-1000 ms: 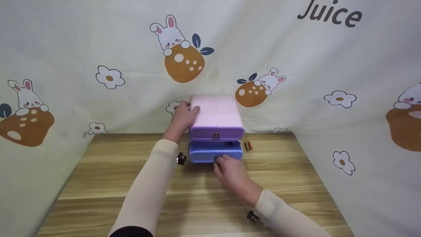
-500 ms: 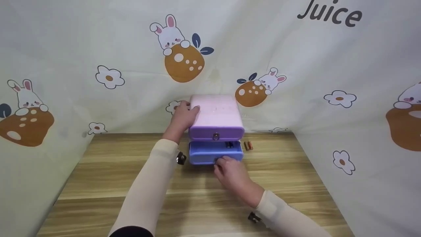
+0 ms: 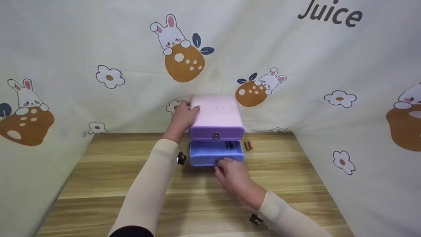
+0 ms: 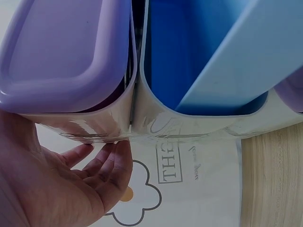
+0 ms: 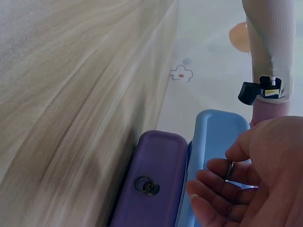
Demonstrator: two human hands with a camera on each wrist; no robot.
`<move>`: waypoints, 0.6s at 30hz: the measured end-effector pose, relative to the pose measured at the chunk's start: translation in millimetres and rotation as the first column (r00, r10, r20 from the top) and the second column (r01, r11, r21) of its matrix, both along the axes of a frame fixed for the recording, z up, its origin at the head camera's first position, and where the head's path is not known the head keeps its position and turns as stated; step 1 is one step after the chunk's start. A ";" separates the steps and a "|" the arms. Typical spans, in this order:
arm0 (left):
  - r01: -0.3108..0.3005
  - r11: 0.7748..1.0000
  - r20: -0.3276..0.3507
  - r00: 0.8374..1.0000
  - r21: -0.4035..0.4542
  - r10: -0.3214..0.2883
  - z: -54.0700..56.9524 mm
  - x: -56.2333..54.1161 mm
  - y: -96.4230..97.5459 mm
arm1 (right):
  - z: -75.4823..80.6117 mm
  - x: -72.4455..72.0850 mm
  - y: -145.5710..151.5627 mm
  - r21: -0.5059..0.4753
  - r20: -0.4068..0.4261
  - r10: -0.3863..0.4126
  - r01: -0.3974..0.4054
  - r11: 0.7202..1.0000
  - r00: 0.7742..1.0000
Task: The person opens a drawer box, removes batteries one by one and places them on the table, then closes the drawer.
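Note:
A small drawer box has a pink casing (image 3: 215, 110), with a purple drawer front (image 3: 199, 133) at the top. Below it, the blue drawer (image 3: 204, 159) is pulled partway out; dark battery-like cylinders (image 3: 230, 145) lie inside. My left hand (image 3: 184, 117) holds the casing's upper left edge, thumb on top and fingers bent against the side. Fingers of my right hand (image 3: 234, 174) are curled at the blue drawer's front, hooked through its metal ring pull (image 5: 229, 170). Another purple drawer (image 5: 158, 208) with a ring pull, nearest the table, appears shut in the right wrist view.
Two small red-and-dark cylinders (image 3: 249, 145), looking like batteries, lie right of the box on the wood-grain table (image 3: 148, 204). A printed cloth (image 3: 131, 42) hangs behind and on both sides. Black wrist cameras (image 3: 181, 158) are strapped to both sleeves.
My right hand has drawn the blue drawer slightly further out toward me, showing more of its inside and the dark cylinders. The left hand stays put on the casing.

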State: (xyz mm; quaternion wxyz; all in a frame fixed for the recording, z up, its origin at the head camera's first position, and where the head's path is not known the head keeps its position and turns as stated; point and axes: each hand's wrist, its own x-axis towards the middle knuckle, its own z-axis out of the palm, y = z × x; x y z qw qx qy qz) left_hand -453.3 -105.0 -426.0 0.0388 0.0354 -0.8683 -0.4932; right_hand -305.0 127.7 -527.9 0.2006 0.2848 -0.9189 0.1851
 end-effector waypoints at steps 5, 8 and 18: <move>-0.001 1.000 0.003 1.000 0.000 0.001 1.4 0.3 0.3 | 2.1 2.5 -1.0 -0.001 0.030 -0.005 0.005 1.000 1.000; -0.003 1.000 0.013 1.000 0.001 0.003 1.3 0.1 0.7 | 1.8 3.9 -1.4 -0.003 0.043 -0.004 0.005 1.000 0.999; 0.001 1.000 0.021 1.000 0.011 -0.002 0.9 0.1 0.8 | 3.1 10.7 -0.2 0.008 0.078 -0.005 0.004 1.000 0.997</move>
